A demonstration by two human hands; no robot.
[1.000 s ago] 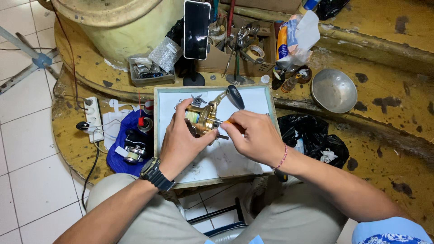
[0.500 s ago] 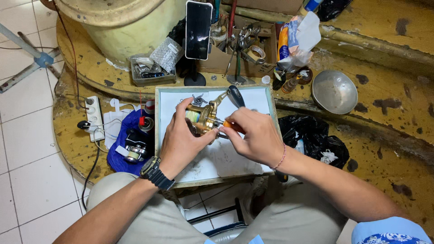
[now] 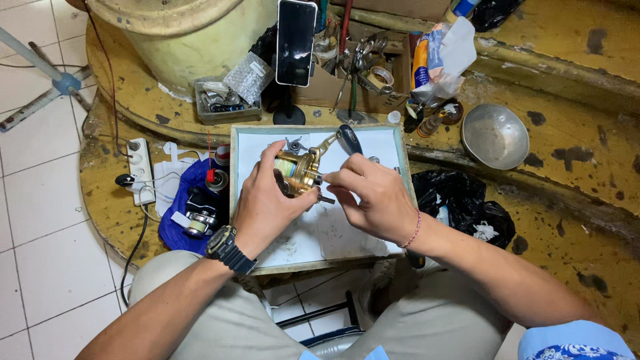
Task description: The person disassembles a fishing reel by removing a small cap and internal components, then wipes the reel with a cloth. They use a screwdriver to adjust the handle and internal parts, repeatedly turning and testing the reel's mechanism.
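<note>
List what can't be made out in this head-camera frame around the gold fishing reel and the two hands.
- Gold fishing reel, head view: its near side is covered by the left hand.
- Small part at the right hand fingertips: too small to identify, partly hidden by the fingers.
- Bits on the white tray near the reel: too small to name.
- Tools in the cardboard box: tangled, cut off by the phone.

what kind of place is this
Probably a small home workshop or repair corner. The left hand grips a gold fishing reel while the right hand works at it over a white-lined tray. A cardboard box of tools stands behind, and a power strip lies nearby.
</note>
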